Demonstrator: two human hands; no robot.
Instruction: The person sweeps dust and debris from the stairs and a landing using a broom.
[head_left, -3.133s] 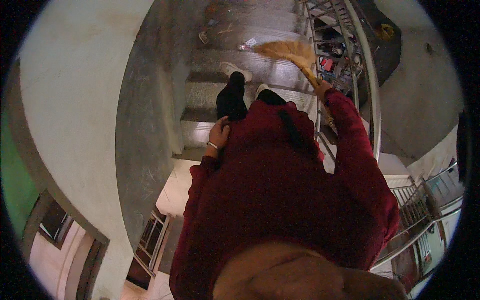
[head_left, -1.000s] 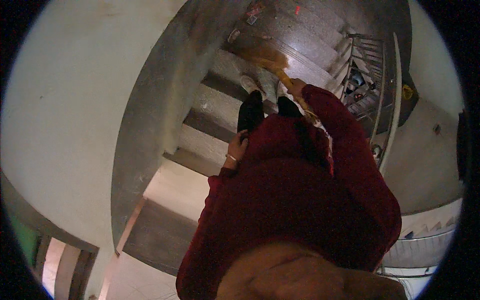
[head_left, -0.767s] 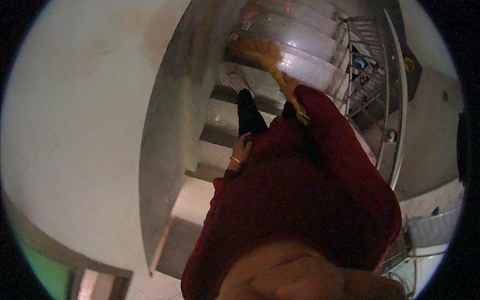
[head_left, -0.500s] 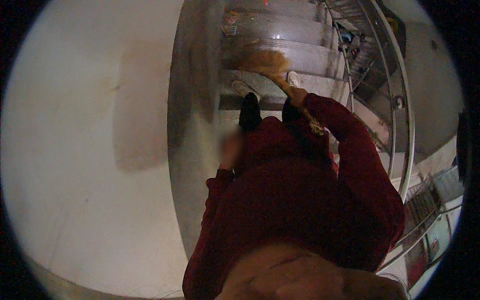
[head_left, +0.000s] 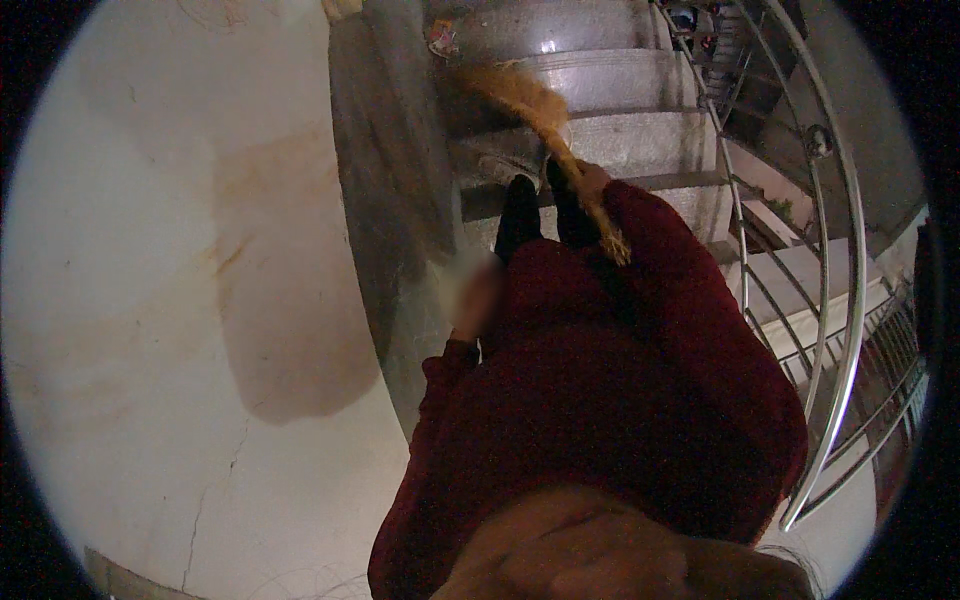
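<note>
My right hand (head_left: 592,182) is closed round the handle of a straw broom (head_left: 548,125). The handle's bound end sticks out behind the hand, toward my body. Ahead and to the left, the spread bristles lie over a grey stair step (head_left: 620,80), close to the wall side. Beside my left thigh hangs my left hand (head_left: 475,300), blurred so that its fingers do not show. It is nearest to the dark lower band of the wall.
A small reddish scrap (head_left: 443,38) lies on a step near the wall. The stained white wall (head_left: 290,300) runs along my left. On my right curves a metal railing (head_left: 855,300) with bars. My shoes (head_left: 510,168) stand on the stairs.
The stairs, wall stain and railing have shifted in view as I moved along the stairs. The broom's bristles have swung a little forward and left. My right hand keeps its hold.
</note>
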